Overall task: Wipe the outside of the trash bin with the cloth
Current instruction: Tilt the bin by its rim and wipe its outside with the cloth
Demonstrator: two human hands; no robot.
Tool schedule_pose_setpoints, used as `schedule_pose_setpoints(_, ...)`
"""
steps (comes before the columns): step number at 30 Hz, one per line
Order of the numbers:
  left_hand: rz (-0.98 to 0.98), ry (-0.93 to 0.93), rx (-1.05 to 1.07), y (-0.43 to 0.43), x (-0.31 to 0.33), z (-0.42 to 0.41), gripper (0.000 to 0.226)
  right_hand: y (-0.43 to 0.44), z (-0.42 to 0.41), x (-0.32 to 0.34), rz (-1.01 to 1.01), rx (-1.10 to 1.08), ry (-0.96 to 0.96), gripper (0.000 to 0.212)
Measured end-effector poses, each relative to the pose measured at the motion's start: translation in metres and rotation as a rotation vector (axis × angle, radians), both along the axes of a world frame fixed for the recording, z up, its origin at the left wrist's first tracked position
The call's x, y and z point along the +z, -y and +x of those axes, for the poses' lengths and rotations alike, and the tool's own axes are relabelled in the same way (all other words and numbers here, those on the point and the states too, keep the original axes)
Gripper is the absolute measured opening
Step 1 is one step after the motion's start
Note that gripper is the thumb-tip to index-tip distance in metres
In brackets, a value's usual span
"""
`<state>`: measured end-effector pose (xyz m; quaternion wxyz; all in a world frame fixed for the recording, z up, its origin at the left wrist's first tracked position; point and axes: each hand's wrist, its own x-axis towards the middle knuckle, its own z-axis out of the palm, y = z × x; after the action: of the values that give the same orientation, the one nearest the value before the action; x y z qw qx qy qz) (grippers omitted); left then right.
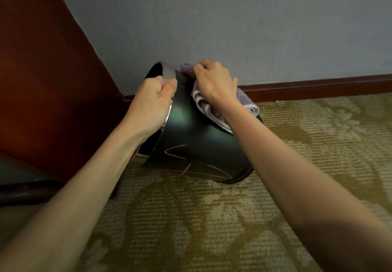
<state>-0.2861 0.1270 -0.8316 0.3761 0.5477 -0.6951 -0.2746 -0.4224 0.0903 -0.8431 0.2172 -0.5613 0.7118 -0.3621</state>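
A dark round trash bin [197, 144] with a metal rim band is tilted to the left, its mouth facing up and left, its base on the carpet. Pink chalk-like lines mark its lower side. My left hand [152, 101] grips the rim, thumb on the outside. My right hand [214, 82] presses a folded purple-and-white cloth [214, 112] against the bin's upper right side, near the rim. Part of the cloth sticks out beyond my fingers.
A grey wall [233, 17] with a dark red skirting board [318, 87] rises right behind the bin. A red-brown wooden panel [42, 70] stands at the left. Patterned olive carpet [212, 218] covers the floor in front.
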Motion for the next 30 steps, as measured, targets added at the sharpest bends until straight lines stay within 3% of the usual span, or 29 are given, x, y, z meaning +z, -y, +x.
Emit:
schedule_pose_setpoints(5,-0.021,0.049,0.013,-0.004,0.001,-0.008,0.040,-0.016,-0.002,-0.008,-0.097,-0.052,-0.078,0.030)
schedule_pose_setpoints(11,-0.024,0.068,0.046,0.008,0.007,-0.017,0.049,-0.061,0.013,-0.027,-0.355,-0.166,-0.127,0.042)
schedule_pose_setpoints(15,-0.010,0.056,0.049,0.017,0.009,-0.018,0.049,-0.096,0.024,-0.056,-0.540,-0.091,-0.180,0.051)
schedule_pose_setpoints(20,0.053,0.096,0.075,0.026,0.014,-0.012,0.047,-0.120,0.026,-0.094,-0.672,0.086,-0.439,0.052)
schedule_pose_setpoints(23,0.079,0.093,0.078,0.028,0.014,-0.009,0.042,-0.114,0.023,-0.089,-0.678,0.081,-0.459,0.046)
schedule_pose_setpoints(30,0.073,0.027,0.071,0.028,0.013,-0.018,0.044,-0.081,0.015,-0.046,-0.514,-0.032,-0.251,0.044)
